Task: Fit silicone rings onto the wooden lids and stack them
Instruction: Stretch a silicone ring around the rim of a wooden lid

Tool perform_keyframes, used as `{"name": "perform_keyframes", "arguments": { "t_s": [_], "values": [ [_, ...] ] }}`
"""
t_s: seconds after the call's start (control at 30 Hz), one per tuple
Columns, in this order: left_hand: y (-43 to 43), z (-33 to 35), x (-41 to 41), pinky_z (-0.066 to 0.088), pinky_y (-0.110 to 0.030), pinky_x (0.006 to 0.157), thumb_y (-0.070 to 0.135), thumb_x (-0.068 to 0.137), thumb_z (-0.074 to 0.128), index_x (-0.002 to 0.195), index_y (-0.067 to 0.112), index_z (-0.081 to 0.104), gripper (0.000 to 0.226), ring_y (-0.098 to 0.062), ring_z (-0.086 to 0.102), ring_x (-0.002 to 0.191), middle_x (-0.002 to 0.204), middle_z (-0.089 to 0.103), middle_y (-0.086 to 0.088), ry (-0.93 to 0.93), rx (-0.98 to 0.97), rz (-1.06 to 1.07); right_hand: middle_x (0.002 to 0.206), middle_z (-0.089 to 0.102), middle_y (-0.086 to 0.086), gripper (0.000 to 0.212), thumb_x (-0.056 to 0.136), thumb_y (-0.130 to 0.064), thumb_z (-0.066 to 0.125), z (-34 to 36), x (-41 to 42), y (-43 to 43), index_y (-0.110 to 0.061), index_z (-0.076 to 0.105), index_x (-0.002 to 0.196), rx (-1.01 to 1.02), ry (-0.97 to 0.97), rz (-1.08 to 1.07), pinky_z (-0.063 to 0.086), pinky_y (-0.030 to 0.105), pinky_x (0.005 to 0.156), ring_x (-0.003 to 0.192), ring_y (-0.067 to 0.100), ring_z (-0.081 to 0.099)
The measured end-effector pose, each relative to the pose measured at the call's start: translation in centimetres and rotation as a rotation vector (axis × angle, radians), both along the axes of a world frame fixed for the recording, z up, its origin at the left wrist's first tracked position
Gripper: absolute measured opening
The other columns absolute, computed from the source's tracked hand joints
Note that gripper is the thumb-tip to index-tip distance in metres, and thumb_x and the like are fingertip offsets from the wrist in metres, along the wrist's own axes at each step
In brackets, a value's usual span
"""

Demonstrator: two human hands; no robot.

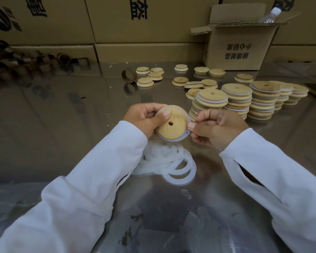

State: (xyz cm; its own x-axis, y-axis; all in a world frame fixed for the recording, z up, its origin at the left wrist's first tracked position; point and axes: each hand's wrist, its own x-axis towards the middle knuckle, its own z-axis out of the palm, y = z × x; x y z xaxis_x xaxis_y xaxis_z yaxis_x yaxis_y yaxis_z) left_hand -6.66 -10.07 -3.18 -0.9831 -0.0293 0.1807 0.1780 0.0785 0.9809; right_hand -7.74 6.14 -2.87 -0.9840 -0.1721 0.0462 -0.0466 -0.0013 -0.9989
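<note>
Above the shiny steel desk (62,143), the left hand (144,119) grips a round wooden lid (172,123) while the right hand (215,128) pinches its translucent white silicone ring (187,133).

I'm holding a round wooden lid (171,125) with a centre hole, tilted toward me, a white ring (179,139) sitting around its rim. More rings (173,161) are lying piled on the surface (62,125) just below. Ringed stacks (237,99) are standing to the right, with bare lids (180,82) lying scattered behind.
</note>
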Motion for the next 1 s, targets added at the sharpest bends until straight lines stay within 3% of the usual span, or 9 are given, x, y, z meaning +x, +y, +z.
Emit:
{"name": "perform_keyframes", "arguments": {
  "t_s": [0.07,0.2,0.4,0.47,0.6,0.73,1.0],
  "values": [
    [0.0,0.0,0.0,0.052,-0.041,0.081,0.003,0.089,0.053,0.102,0.007,0.062,0.017,-0.028,0.061,0.082,0.084,0.064,-0.014,-0.005,0.001,0.004,0.041,0.055,-0.005,0.025,0.080,0.005,0.063,-0.1,0.1,-0.2,-0.012,0.051,0.066,0.042,0.038,-0.016,0.052,0.022,0.054,0.042,0.006,0.054],
    [-0.1,0.0,-0.1,0.052,-0.039,0.078,0.003,0.090,0.052,0.102,0.008,0.062,0.017,-0.027,0.061,0.081,0.085,0.064,-0.014,0.013,-0.039,0.003,0.060,0.056,0.004,0.026,0.078,0.002,0.066,-0.1,0.0,-0.2,-0.015,0.052,0.064,0.084,0.072,-0.039,0.050,0.034,0.073,0.061,0.019,0.054],
    [-0.1,0.1,0.0,0.053,-0.037,0.075,0.003,0.090,0.052,0.105,0.006,0.061,0.018,-0.025,0.061,0.081,0.087,0.064,-0.014,0.034,-0.062,-0.007,0.067,0.054,0.009,0.027,0.078,0.005,0.064,0.1,-0.1,-0.1,-0.012,0.048,0.064,-0.024,-0.020,-0.015,0.048,0.044,0.086,0.075,0.029,0.053],
    [-0.1,0.1,0.0,0.053,-0.040,0.077,0.003,0.089,0.052,0.103,0.007,0.061,0.017,-0.027,0.061,0.082,0.089,0.064,-0.016,0.040,-0.070,-0.025,0.065,0.053,0.009,0.028,0.078,0.006,0.063,0.2,-0.2,0.0,-0.012,0.047,0.064,-0.062,-0.041,-0.026,0.046,0.044,0.087,0.071,0.028,0.052],
    [0.0,-0.1,0.0,0.051,-0.046,0.081,0.004,0.089,0.054,0.097,0.008,0.064,0.014,-0.028,0.062,0.083,0.086,0.065,-0.015,0.044,-0.061,-0.033,0.063,0.052,0.008,0.031,0.077,0.007,0.064,0.3,-0.2,0.2,-0.012,0.044,0.062,-0.092,-0.041,-0.029,0.048,0.037,0.077,0.067,0.024,0.052],
    [-0.1,-0.7,-0.4,0.054,-0.038,0.078,0.006,0.088,0.055,0.091,0.014,0.066,0.014,-0.019,0.065,0.077,0.079,0.069,-0.005,-0.008,0.029,-0.043,0.058,0.056,0.004,0.035,0.073,0.006,0.067,0.1,-0.3,0.5,-0.013,0.041,0.058,-0.135,-0.080,-0.023,0.052,0.022,0.058,0.062,0.017,0.057],
    [0.1,-1.0,-0.6,0.056,-0.026,0.071,0.006,0.087,0.054,0.093,0.012,0.066,0.015,-0.012,0.067,0.073,0.078,0.070,-0.001,-0.021,0.139,-0.075,0.046,0.056,0.001,0.040,0.071,0.008,0.066,0.4,-0.1,0.9,-0.013,0.038,0.052,-0.257,-0.153,0.021,0.052,0.018,0.051,0.047,0.009,0.056]
  ]
}}
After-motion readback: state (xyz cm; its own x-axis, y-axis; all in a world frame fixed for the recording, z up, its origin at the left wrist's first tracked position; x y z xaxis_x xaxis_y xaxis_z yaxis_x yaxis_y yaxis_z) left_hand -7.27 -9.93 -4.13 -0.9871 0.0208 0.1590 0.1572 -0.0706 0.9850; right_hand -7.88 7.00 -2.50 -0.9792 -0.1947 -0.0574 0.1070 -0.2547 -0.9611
